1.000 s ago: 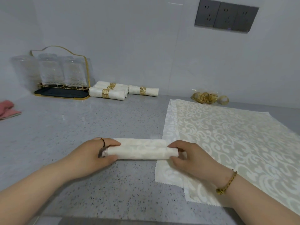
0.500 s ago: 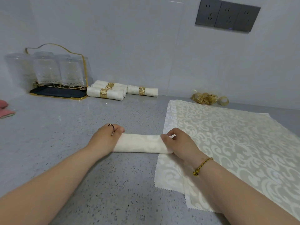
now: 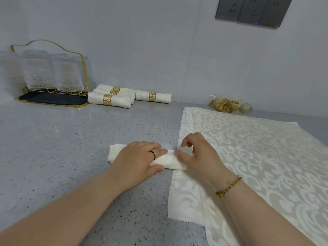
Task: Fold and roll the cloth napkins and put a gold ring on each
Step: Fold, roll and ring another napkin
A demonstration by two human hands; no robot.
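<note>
In the head view, your left hand (image 3: 136, 157) lies over the rolled napkin (image 3: 171, 161). Its fingers (image 3: 156, 148) wrap across the top and the thumb is tucked against the near side, so the roll is clasped rather than merely pressed. Your right hand (image 3: 197, 157) meets the roll's right end with fingers (image 3: 186, 142) curled and the thumb against the cloth, apparently pinching or tucking that end; the exact contact under the knuckles is hidden. The roll lies across the grey tabletop (image 3: 71, 139), its right end resting on the left edge of the flat napkins (image 3: 248, 157) stacked beside it, and its left end peeks out past your left palm. The cloth looks light, soft and limp, so expect it to spring loose the moment you let go. Keep one hand closed round the middle, where the layers are thickest, and free the other for a ring. The loose gold rings (image 3: 225, 105) sit by the wall beyond the flat stack, well apart from the roll and a reach for your right hand. They look rigid and smooth, so one should slide on from a compressed end. Three finished rolls (image 3: 110, 100) with rings on lie by the wall, next to the glass rack (image 3: 53, 77).
</note>
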